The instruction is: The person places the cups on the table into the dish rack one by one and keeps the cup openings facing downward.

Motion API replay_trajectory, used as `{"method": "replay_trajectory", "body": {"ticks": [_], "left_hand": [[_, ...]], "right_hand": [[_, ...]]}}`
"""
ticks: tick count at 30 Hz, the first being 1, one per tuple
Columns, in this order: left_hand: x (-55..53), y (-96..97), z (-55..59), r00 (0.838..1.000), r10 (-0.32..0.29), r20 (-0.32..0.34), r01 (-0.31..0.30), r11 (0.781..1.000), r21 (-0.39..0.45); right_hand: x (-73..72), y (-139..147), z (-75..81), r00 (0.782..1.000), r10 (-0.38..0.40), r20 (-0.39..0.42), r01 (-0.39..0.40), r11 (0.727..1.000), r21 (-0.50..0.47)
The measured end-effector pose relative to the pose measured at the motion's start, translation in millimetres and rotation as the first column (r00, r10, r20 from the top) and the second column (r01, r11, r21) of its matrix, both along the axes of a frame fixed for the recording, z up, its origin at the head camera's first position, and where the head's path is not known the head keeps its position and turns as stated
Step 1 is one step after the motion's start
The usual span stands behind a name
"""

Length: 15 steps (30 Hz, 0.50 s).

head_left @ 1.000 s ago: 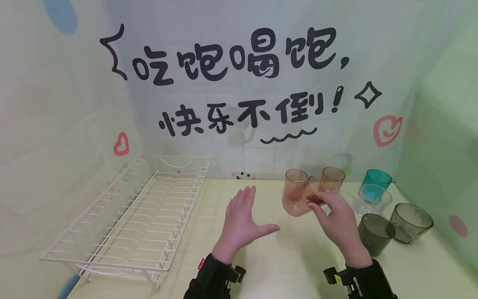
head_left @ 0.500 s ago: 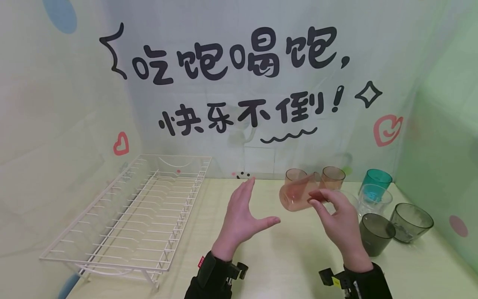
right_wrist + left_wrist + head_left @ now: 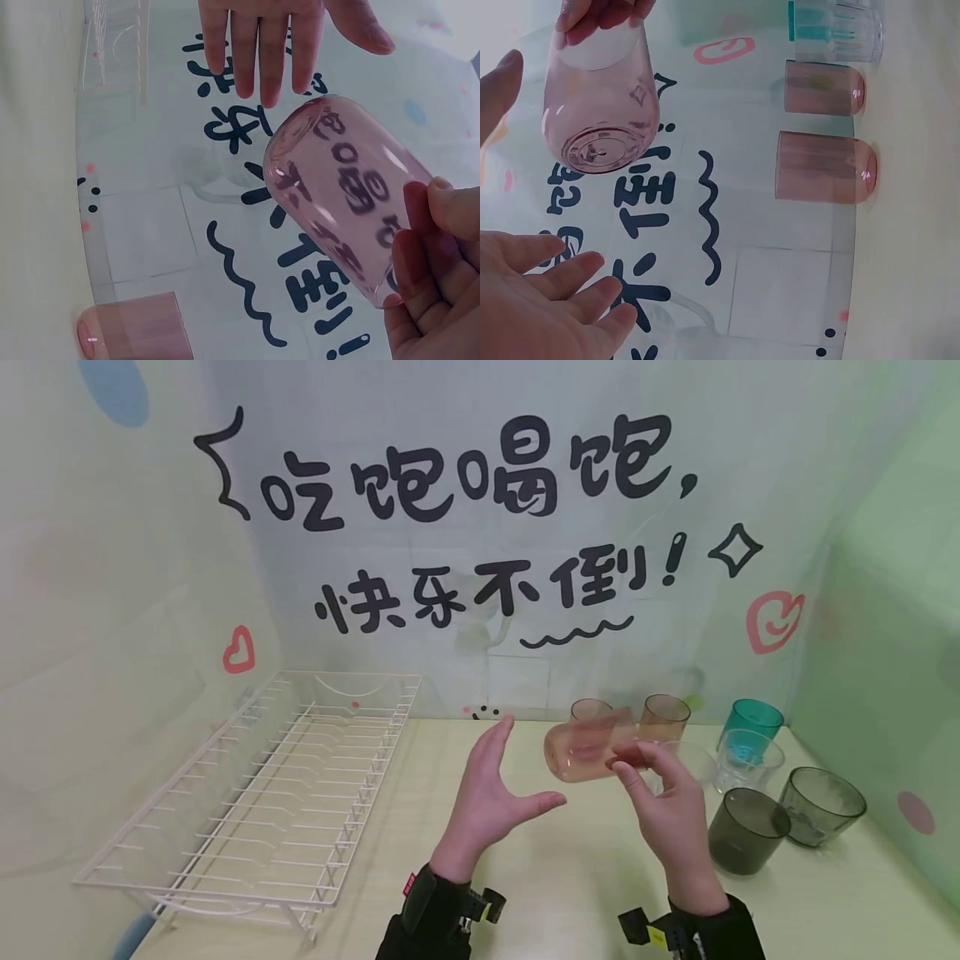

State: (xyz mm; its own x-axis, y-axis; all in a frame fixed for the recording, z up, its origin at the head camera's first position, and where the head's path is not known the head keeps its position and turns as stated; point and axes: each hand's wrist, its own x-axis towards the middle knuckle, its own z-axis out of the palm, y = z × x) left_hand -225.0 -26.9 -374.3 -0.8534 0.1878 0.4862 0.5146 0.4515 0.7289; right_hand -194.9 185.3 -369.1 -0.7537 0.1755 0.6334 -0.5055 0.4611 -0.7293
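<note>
My right hand (image 3: 667, 810) pinches a clear pink drinking glass (image 3: 581, 750) by its rim, thumb on one side and fingers on the other. The glass is tipped on its side above the table, its base pointing left toward my other hand. My left hand (image 3: 487, 806) is held up to the left, fingers straight and thumb spread wide, with a gap between it and the glass. In the right wrist view the base of the pink glass (image 3: 341, 195) lies just below the left fingertips. The left wrist view shows the same glass (image 3: 600, 105) hanging from the right fingers.
Two more pink glasses (image 3: 663, 720) stand by the back wall. To the right are a teal glass (image 3: 753, 717), a clear glass (image 3: 748, 764), a dark grey glass (image 3: 748, 833) and a wide grey-green glass (image 3: 823, 810). A white wire dish rack (image 3: 270, 802) occupies the left side.
The right hand has moved slightly left with the pink glass, which has turned from steeply tilted to nearly horizontal, base leftward. The left hand has shifted up a little and stays spread.
</note>
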Motion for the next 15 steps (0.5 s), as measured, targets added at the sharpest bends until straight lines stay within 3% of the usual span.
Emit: {"method": "replay_trajectory", "body": {"ticks": [10,15], "left_hand": [[-0.5,5.8,-0.2,0.999,-0.052,0.008,0.051,0.994,0.098],[-0.9,9.7,0.2,0.996,-0.085,-0.011,0.086,0.983,0.160]], "right_hand": [[3.3,-13,-0.8,0.998,0.038,0.041,-0.034,0.994,-0.101],[5.1,-17,-0.5,0.997,0.056,0.057,-0.050,0.993,-0.108]]}}
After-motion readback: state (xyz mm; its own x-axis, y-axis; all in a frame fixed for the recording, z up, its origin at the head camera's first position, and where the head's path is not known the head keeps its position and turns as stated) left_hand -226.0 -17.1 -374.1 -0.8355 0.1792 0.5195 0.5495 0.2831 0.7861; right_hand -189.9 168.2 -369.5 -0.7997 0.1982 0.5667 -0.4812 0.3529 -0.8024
